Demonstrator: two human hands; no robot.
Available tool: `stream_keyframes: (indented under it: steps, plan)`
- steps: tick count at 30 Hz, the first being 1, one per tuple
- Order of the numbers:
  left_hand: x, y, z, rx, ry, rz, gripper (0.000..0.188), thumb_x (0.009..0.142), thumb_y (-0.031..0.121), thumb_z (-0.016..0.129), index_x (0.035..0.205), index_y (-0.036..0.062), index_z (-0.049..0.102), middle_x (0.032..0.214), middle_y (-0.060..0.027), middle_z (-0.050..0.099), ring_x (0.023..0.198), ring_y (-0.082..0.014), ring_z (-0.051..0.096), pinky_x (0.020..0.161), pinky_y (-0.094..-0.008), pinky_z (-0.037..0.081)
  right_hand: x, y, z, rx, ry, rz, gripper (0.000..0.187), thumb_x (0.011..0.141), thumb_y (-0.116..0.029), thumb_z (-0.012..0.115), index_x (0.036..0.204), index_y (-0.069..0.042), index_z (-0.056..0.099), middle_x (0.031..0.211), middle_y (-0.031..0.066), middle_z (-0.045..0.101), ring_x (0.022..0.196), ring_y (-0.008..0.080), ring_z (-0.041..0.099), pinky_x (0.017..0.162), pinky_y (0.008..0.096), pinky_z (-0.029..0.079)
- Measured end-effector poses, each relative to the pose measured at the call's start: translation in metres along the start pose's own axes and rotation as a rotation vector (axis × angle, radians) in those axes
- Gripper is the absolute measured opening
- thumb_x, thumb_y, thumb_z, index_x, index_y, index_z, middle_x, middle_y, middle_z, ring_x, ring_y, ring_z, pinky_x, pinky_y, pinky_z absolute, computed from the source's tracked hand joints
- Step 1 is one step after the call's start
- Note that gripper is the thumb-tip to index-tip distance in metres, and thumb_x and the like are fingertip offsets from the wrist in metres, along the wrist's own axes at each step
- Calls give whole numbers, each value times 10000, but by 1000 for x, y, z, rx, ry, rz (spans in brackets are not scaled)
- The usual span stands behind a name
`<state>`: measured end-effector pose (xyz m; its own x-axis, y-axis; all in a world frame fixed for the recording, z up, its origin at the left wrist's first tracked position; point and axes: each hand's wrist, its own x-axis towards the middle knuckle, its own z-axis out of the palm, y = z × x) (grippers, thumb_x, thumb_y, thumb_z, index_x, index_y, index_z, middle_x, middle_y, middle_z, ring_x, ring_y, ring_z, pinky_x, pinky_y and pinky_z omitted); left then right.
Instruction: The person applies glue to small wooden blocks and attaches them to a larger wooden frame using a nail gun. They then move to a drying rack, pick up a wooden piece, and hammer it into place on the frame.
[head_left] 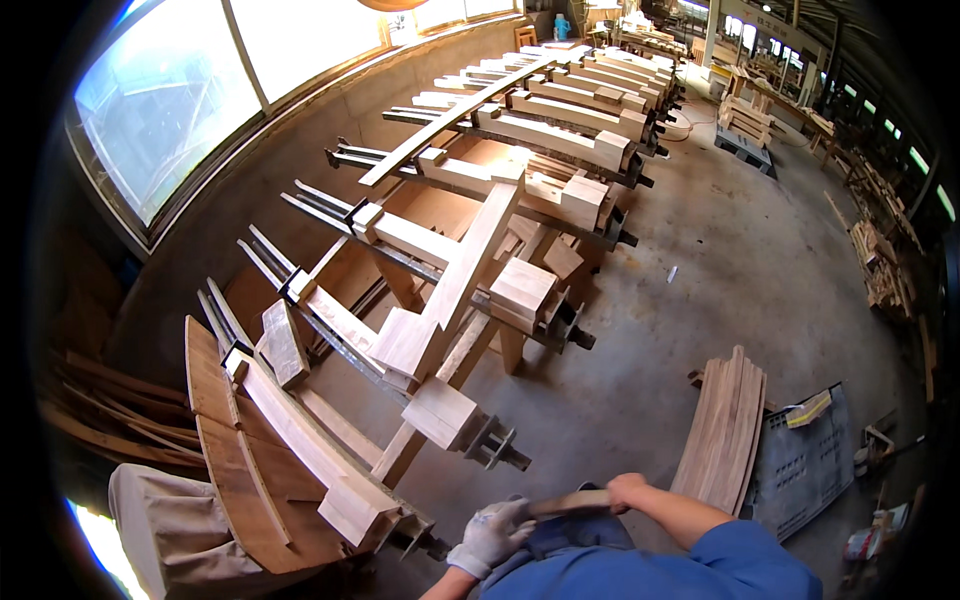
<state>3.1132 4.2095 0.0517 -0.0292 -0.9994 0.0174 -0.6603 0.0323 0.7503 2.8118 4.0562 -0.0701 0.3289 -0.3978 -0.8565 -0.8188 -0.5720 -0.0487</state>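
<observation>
Close to my body a short wooden board (pixel 570 502) is held level across my front. My right hand (pixel 626 492), bare, is closed around the board's right end. At its left end is my left hand (pixel 494 535), in a pale grey work glove, its fingers curled against the wood. Ahead and to the left, the nearest clamp (pixel 408 532) grips a long pale timber (pixel 300 430) with a block on its near end. Another block (pixel 440 412) sits at the screw end of the clamp behind it.
More clamped timbers (pixel 560 130) run in a row on a wooden frame toward the back. Stacked boards (pixel 722 420) lie right of me beside a grey plastic pallet (pixel 805 470). A curved wooden panel (pixel 235 490) and a draped cloth (pixel 165 530) stand at the left.
</observation>
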Motion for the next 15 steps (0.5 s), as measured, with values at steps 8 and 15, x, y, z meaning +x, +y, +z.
stream_keyframes:
  steps: [8,15]
  plan:
    - [126,60,5,41,101,204,466,824,237,870,1218,45,713,1098,-189,748,981,-367,723,860,-439,585,-4,198,131,636,-116,616,509,673,-412,897,1035,-66,803,989,119,783,892,242,760,819,416,617]
    - [241,73,-6,266,335,101,454,861,266,833,1242,63,694,1160,-175,729,1084,-364,694,934,-454,561,15,287,220,1313,-51,839,593,610,-342,1001,1033,14,786,941,115,763,772,208,716,735,377,602]
